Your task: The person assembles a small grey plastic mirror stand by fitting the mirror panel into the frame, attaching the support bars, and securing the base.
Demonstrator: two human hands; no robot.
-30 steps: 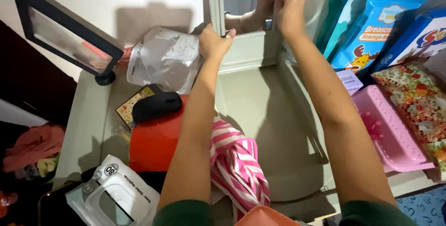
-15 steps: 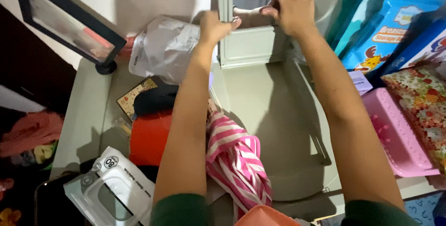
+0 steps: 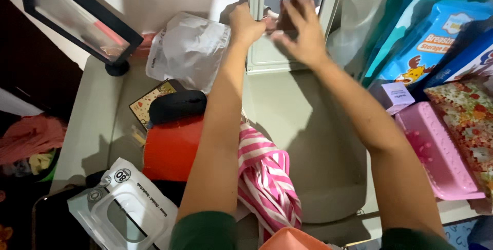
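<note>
Top centre of the frame: left hand is curled around the pale frame edge of the standing mirror, gripping it. Right hand is spread open in front of the glass, holding nothing. Crumpled clear plastic bag sits just left; can't tell what's inside. Pink tray at right, contents unclear. White wipes pack lower left.

Left hand grips mirror frame edge; right hand open (blurred) before mirror.
</note>
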